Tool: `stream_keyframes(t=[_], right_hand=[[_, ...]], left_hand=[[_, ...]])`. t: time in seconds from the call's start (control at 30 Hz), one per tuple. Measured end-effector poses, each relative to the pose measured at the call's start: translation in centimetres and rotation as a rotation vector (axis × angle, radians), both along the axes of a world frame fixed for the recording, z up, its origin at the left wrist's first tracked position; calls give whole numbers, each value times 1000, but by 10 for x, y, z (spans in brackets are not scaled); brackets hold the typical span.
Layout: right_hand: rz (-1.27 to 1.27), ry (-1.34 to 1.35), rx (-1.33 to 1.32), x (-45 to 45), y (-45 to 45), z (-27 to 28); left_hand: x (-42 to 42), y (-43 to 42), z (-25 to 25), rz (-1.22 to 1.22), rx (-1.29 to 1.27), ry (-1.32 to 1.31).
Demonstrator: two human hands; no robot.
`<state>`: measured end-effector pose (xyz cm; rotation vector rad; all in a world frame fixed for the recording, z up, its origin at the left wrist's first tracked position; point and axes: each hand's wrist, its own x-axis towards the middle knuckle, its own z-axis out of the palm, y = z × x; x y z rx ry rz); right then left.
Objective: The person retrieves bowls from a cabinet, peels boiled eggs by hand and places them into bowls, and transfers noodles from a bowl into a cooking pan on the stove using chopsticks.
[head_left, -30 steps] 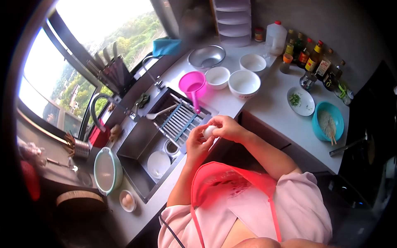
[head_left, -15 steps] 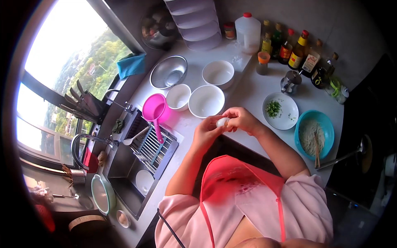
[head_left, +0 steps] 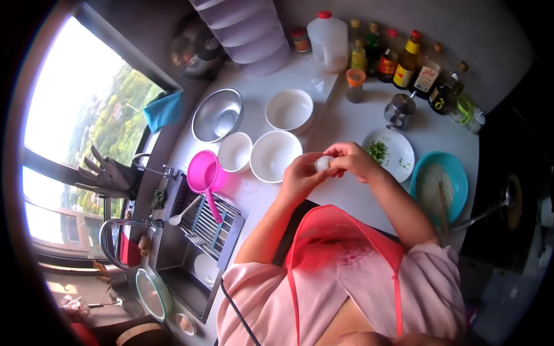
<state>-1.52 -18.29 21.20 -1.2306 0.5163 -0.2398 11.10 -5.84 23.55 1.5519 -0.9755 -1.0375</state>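
Observation:
Both hands meet in front of my chest over the counter edge, around a small white egg (head_left: pixel 324 164). My left hand (head_left: pixel 301 176) is closed on its left side. My right hand (head_left: pixel 353 161) pinches at it from the right, its fingertips touching the egg; they partly cover it. Just left of the hands stands a large white bowl (head_left: pixel 276 157). To the right lies a white plate (head_left: pixel 398 151) with chopped green herbs (head_left: pixel 377 151). Past it is a turquoise bowl (head_left: pixel 459 173) of flour with chopsticks (head_left: pixel 443 202) in it.
A pink ladle (head_left: pixel 203 173), a steel bowl (head_left: pixel 217 118) and two white bowls (head_left: pixel 235 153) stand left. The sink (head_left: pixel 190 288) with a drying rack (head_left: pixel 210 222) is at lower left. Sauce bottles (head_left: pixel 407 63) line the back wall. The dark stove (head_left: pixel 496 230) is on the right.
My hands, still together on the egg, have moved slightly right. More of the egg shows between the fingers. The whole view has shifted a little.

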Motion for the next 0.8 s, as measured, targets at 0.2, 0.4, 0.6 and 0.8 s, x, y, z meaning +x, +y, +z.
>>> stream_keyframes(t=[0.2, 0.4, 0.6, 0.8], right_hand=[[25, 35, -33, 17, -1, 1], [56, 52, -37, 32, 0, 0], [108, 41, 60, 42, -5, 2], [133, 7, 181, 51, -11, -3]], left_hand=[[17, -5, -18, 51, -86, -78], [27, -1, -25, 77, -74, 24], [48, 3, -36, 30, -84, 228], [64, 5, -36, 20, -82, 415]])
